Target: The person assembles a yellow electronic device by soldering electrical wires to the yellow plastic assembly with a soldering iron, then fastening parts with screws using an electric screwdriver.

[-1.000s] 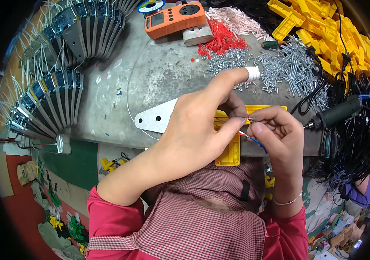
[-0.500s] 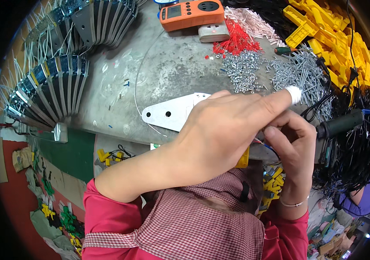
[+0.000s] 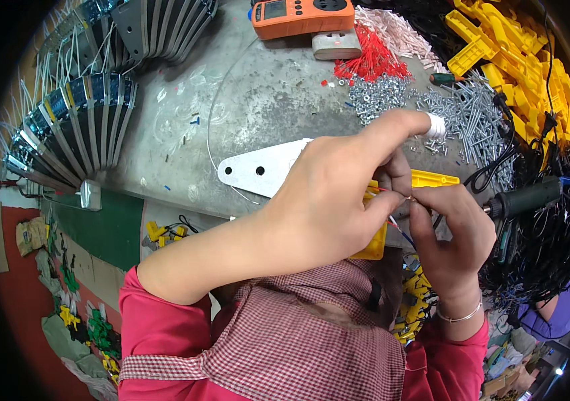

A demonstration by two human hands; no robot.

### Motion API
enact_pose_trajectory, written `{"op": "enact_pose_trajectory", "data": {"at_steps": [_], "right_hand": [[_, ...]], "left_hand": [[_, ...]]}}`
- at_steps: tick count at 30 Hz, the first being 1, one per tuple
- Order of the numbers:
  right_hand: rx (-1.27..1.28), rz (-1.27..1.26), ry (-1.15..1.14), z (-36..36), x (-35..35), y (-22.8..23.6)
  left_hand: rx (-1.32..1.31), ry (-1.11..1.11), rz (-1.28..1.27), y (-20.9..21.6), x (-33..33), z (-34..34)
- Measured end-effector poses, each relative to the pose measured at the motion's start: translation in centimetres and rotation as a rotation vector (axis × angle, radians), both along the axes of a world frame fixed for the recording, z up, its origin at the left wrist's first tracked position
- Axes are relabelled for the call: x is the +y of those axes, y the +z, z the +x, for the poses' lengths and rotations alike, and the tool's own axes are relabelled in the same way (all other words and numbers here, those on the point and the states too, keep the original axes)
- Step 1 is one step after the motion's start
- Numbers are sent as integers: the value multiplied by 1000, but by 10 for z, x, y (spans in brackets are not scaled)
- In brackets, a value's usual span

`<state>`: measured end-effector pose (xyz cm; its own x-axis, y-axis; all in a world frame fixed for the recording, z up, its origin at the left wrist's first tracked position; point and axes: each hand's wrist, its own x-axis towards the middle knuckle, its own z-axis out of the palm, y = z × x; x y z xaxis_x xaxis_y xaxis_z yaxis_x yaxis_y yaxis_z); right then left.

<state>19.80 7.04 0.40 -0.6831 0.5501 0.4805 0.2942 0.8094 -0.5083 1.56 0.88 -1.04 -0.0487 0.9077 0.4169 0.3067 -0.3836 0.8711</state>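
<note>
My left hand (image 3: 335, 190) pinches thin red, white and blue wires (image 3: 394, 219) between thumb and fingers. White tape wraps its raised index fingertip. Close against it, my right hand (image 3: 455, 224) is closed in a pinch at the wires' bare ends. A yellow plastic housing (image 3: 435, 179) lies beneath the hands, its middle hidden by my left hand. Left of that hand, a tapered pale metal plate (image 3: 248, 171) with two dark holes rests on the table, its right end covered.
An orange meter (image 3: 302, 19) stands at the back beside red terminals (image 3: 372, 57), nuts (image 3: 378, 93) and screws (image 3: 475, 110). Yellow housings (image 3: 532, 73) pile up at far right, above black cables (image 3: 532, 260). A dark green-handled tool (image 3: 525, 197) lies right. Black curved stacks (image 3: 74, 127) stand left.
My right hand has shifted slightly down and right, while my left has turned, its taped finger lifting up and left. The wires and the yellow housing now show between the hands.
</note>
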Motion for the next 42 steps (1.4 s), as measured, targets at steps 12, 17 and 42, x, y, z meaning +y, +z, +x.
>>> {"op": "enact_pose_trajectory", "data": {"at_steps": [12, 17, 42], "right_hand": [[-63, -409, 41, 1, 7, 6], [-11, -430, 73, 5, 8, 1], [106, -807, -30, 39, 17, 7]], "left_hand": [[38, -25, -83, 3, -3, 0], [141, -2, -33, 5, -2, 1], [349, 169, 48, 8, -54, -71]]}}
